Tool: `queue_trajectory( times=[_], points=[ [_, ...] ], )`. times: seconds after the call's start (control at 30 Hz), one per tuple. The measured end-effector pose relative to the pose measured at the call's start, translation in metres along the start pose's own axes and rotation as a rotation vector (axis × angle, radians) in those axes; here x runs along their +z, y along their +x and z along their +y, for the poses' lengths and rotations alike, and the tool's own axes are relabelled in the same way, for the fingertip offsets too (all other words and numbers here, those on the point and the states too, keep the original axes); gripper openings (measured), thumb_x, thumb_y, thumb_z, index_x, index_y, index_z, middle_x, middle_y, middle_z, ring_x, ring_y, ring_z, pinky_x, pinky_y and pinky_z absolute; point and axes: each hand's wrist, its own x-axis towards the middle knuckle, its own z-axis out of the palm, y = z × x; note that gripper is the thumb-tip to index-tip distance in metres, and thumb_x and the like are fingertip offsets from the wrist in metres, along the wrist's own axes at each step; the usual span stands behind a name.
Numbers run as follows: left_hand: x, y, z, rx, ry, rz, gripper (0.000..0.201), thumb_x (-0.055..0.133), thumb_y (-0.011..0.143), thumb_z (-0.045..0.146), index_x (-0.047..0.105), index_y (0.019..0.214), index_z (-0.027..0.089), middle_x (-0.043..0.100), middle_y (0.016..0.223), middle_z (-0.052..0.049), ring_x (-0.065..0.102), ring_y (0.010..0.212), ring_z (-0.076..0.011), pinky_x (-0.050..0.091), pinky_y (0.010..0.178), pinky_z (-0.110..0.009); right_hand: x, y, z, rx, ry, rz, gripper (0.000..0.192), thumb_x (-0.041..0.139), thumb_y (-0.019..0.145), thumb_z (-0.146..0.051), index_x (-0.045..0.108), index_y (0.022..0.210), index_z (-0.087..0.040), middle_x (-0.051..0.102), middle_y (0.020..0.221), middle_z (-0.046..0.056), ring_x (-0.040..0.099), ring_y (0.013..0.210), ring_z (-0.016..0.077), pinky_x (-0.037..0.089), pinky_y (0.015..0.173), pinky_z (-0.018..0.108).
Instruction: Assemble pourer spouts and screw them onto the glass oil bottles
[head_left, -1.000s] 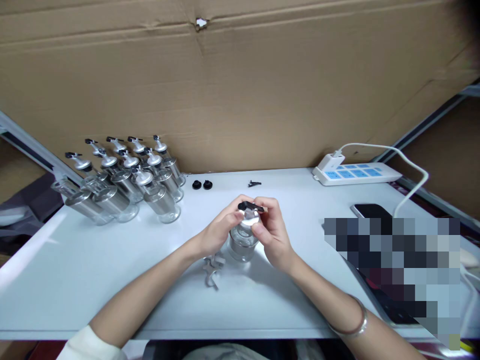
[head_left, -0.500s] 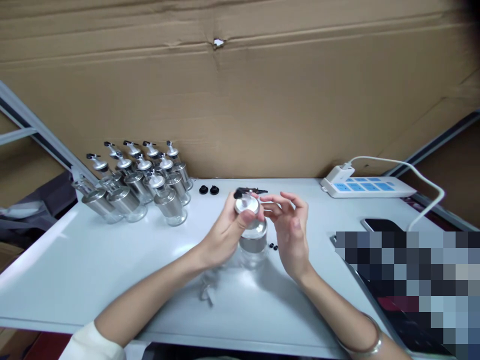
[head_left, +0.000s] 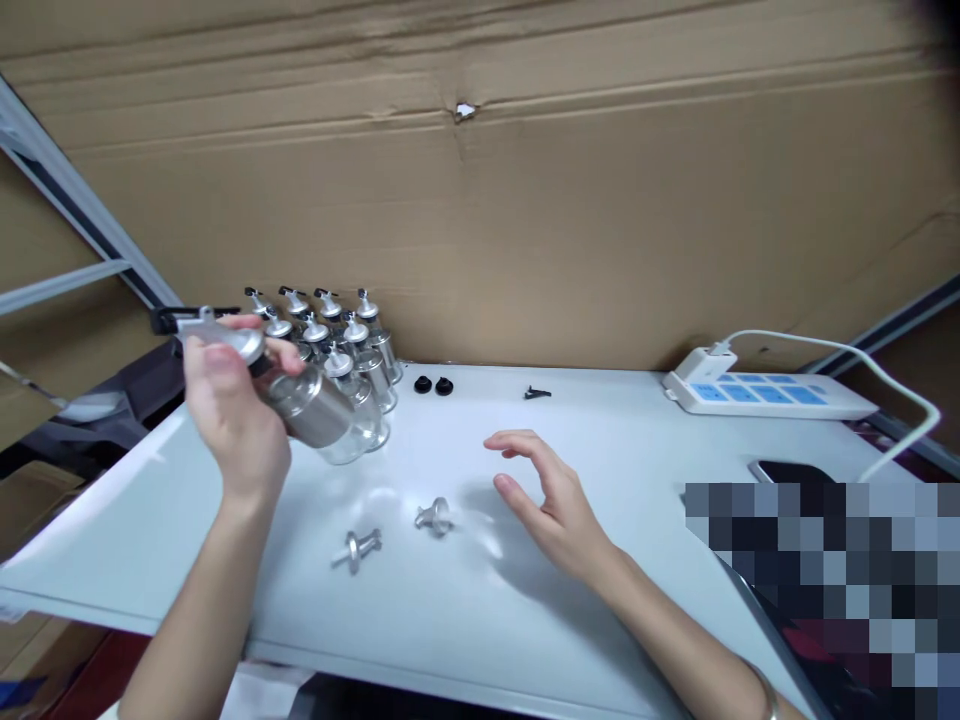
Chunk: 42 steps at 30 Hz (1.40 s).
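My left hand (head_left: 234, 420) grips a glass bottle (head_left: 311, 410) with a steel sleeve, a silver cap and a black lever, tilted in the air at the left, just in front of a group of several like bottles (head_left: 337, 335). My right hand (head_left: 551, 500) hovers open over the middle of the white table (head_left: 465, 590), fingers spread, holding nothing. Two small silver spout parts (head_left: 433, 516) (head_left: 358, 548) lie on the table between my hands.
Two black round caps (head_left: 433, 385) and a small black clip (head_left: 537, 393) lie near the back. A white power strip (head_left: 765, 393) with a cable sits at the back right, a phone (head_left: 787, 470) beside it. Cardboard (head_left: 525, 200) walls the rear.
My left hand has carried the bottle from the table's middle up and to the left, toward the group of bottles. My right hand has let go and opened. The camera has turned left.
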Motion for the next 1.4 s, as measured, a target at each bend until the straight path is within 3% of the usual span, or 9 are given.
queue_trajectory(
  times=[0.07,0.17,0.23,0.33,0.47,0.7,1.1,1.27,1.4],
  points=[
    [-0.021,0.002,-0.005,0.047,0.129,0.06,0.035,0.058,0.084,0.056,0.059,0.091,0.022,0.054,0.058,0.005,0.052,0.055,-0.0101,0.041,0.059,-0.03,0.0,0.0,-0.002,-0.015,-0.014,-0.005,0.017,0.048,0.093,-0.026,0.051,0.109,-0.025,0.061,0.104,0.006,0.059,0.093,0.0179,0.05,0.083,0.034],
    [-0.045,0.003,-0.016,0.041,0.302,0.041,0.029,0.049,0.091,0.052,0.055,0.093,0.024,0.053,0.066,0.006,0.054,0.062,-0.0096,0.039,0.066,-0.033,0.0,0.001,-0.003,-0.028,-0.014,-0.004,0.016,0.048,0.093,-0.026,0.051,0.109,-0.024,0.062,0.103,0.006,0.059,0.092,0.018,0.051,0.083,0.034],
    [-0.055,0.001,-0.029,0.044,0.368,0.023,0.035,0.049,0.088,0.058,0.051,0.091,0.023,0.053,0.067,0.005,0.054,0.061,-0.0108,0.039,0.065,-0.033,0.0,0.002,-0.003,-0.026,-0.008,-0.011,0.016,0.048,0.093,-0.026,0.052,0.108,-0.024,0.063,0.103,0.006,0.06,0.093,0.0181,0.051,0.083,0.034],
    [-0.062,-0.002,-0.056,0.033,0.444,-0.028,0.049,0.046,0.081,0.071,0.045,0.092,0.022,0.053,0.068,0.003,0.054,0.061,-0.0137,0.044,0.065,-0.033,0.001,0.002,-0.003,-0.021,-0.002,-0.031,0.014,0.047,0.093,-0.026,0.052,0.106,-0.023,0.063,0.102,0.007,0.06,0.093,0.0181,0.051,0.083,0.034],
    [-0.064,-0.004,-0.089,-0.002,0.516,-0.057,0.049,0.042,0.083,0.07,0.042,0.092,0.022,0.053,0.07,0.002,0.055,0.064,-0.0159,0.046,0.072,-0.034,0.001,0.002,-0.003,-0.01,-0.008,-0.048,0.013,0.047,0.093,-0.027,0.052,0.105,-0.023,0.064,0.101,0.007,0.06,0.092,0.0183,0.052,0.083,0.035],
    [-0.068,0.001,-0.118,-0.025,0.625,-0.077,0.048,0.036,0.086,0.067,0.041,0.096,0.021,0.055,0.07,0.001,0.056,0.066,-0.0166,0.046,0.075,-0.033,-0.001,0.002,-0.004,0.0,-0.004,-0.082,0.013,0.046,0.094,-0.027,0.052,0.104,-0.023,0.063,0.102,0.007,0.06,0.094,0.018,0.051,0.084,0.035],
    [-0.064,-0.001,-0.127,-0.028,0.642,-0.078,0.048,0.033,0.089,0.063,0.045,0.103,0.019,0.056,0.073,-0.001,0.057,0.068,-0.0167,0.047,0.076,-0.034,0.0,0.0,-0.006,0.021,-0.032,-0.07,0.02,0.048,0.092,-0.027,0.046,0.112,-0.025,0.066,0.103,0.007,0.064,0.094,0.0191,0.054,0.083,0.037],
    [-0.064,-0.002,-0.125,0.072,0.756,0.007,0.055,0.037,0.087,0.065,0.046,0.108,0.015,0.054,0.102,-0.012,0.055,0.096,-0.0224,0.045,0.087,-0.04,0.0,0.0,-0.006,0.03,-0.046,-0.079,0.02,0.048,0.092,-0.028,0.047,0.111,-0.024,0.066,0.101,0.007,0.065,0.093,0.0196,0.055,0.082,0.038],
    [-0.064,-0.014,-0.101,0.166,0.727,0.044,0.046,0.042,0.09,0.054,0.041,0.119,0.017,0.044,0.118,-0.012,0.049,0.112,-0.024,0.044,0.09,-0.041,0.001,0.001,-0.007,0.022,-0.052,-0.086,0.018,0.048,0.091,-0.025,0.048,0.108,-0.024,0.067,0.1,0.008,0.065,0.092,0.0199,0.055,0.081,0.038]
  ],
)
